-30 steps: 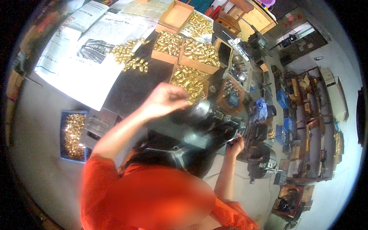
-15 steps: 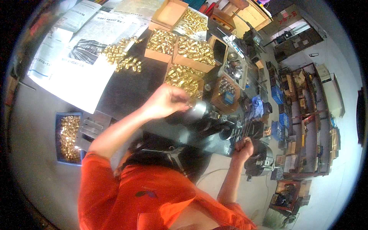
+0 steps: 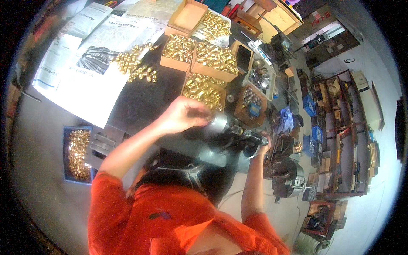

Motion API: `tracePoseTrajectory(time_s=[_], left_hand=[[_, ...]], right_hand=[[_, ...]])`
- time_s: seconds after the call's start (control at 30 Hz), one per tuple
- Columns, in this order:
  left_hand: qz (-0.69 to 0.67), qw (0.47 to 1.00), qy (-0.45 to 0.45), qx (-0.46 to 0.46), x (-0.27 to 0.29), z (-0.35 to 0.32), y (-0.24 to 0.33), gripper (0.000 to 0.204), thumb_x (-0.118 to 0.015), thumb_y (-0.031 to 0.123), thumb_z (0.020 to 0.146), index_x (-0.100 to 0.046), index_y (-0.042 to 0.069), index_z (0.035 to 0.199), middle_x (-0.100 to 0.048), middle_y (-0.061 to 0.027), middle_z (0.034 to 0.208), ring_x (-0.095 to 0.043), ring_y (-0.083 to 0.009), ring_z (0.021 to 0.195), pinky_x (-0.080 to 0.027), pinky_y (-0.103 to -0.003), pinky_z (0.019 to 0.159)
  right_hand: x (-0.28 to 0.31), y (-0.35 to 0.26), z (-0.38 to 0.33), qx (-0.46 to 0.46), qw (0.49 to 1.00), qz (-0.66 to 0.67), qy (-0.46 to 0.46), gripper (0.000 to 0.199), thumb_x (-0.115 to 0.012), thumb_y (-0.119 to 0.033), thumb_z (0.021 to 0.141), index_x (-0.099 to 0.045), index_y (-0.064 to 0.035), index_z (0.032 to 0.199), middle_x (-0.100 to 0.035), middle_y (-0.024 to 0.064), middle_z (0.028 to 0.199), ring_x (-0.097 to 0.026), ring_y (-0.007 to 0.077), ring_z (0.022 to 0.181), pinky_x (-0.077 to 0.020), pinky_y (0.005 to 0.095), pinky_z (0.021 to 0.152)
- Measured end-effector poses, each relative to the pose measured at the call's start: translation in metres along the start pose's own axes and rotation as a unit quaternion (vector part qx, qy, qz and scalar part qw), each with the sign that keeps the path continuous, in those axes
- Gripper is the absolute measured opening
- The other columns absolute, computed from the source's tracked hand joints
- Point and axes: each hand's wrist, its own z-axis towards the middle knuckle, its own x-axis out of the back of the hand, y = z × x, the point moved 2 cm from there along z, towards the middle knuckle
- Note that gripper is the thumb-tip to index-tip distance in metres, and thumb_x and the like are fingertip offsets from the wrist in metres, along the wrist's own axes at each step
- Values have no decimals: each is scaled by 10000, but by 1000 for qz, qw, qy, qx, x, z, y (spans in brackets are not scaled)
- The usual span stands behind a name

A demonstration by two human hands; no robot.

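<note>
My left hand (image 3: 183,114) is bunched in a pinch at the mouth of a silver machine spindle (image 3: 222,126), just below a cardboard box of brass fittings (image 3: 205,90). Whether a fitting sits between its fingers is hidden. My right hand (image 3: 260,144) is closed around a dark handle (image 3: 250,140) at the spindle's right end. Both orange sleeves come up from the lower edge.
Several more boxes of brass fittings (image 3: 214,57) and a loose pile of fittings (image 3: 135,66) lie on newspaper (image 3: 85,80) across the dark bench. A blue tray of fittings (image 3: 76,153) sits at the left. A lathe chuck (image 3: 289,180) and cluttered shelves (image 3: 340,140) are at the right.
My left hand stays pinched at the spindle mouth. My right hand has closed in on the handle. The view has tilted slightly.
</note>
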Motion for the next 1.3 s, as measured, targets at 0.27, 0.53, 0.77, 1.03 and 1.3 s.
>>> tracePoseTrajectory(time_s=[0.27, 0.53, 0.77, 1.03, 1.3], left_hand=[[-69, 997, -11, 37, -1, 0, 1, 161, -644, -43, 711, -596, -49, 864, -619, -73, 764, -589, -121, 657, -490, -249, 623], [-98, 992, 3, 79, 0, -2, -3, 125, -606, 61, 792, -597, -55, 837, -605, -84, 688, -588, -132, 580, -481, -243, 544], [-155, 985, -15, 74, 2, 0, -5, 165, -616, 79, 783, -590, -70, 847, -601, -102, 696, -585, -160, 572, -482, -260, 553], [-161, 984, -35, 73, -1, 8, 2, 170, -624, 86, 772, -589, -71, 825, -600, -109, 705, -586, -164, 566, -490, -268, 547], [80, 993, 29, 78, 17, 72, -28, 259, -619, 128, 791, -561, -56, 963, -613, -93, 739, -575, -110, 548, -464, -236, 518]], right_hand=[[-15, -15, -43, -123, 988, 54, -80, 291, -475, -236, 794, -582, -17, 953, -608, 96, 870, -592, 245, 771, -492, 366, 692], [-76, -84, -23, 71, 995, -72, 10, 166, -491, -131, 816, -574, -14, 732, -442, -1, 571, -412, 87, 462, -312, 227, 397], [-27, -121, -105, 26, 994, 87, -55, 232, -454, -216, 811, -441, -55, 643, -294, -19, 514, -261, 69, 420, -180, 209, 350], [14, -1, -8, 197, 966, -166, -26, 186, -497, -117, 776, -608, 29, 744, -568, 30, 665, -507, 135, 567, -412, 287, 520], [-76, -129, -59, 107, 991, 75, -34, 146, -448, -91, 805, -503, -19, 691, -345, -27, 539, -300, 68, 442, -227, 202, 381]])
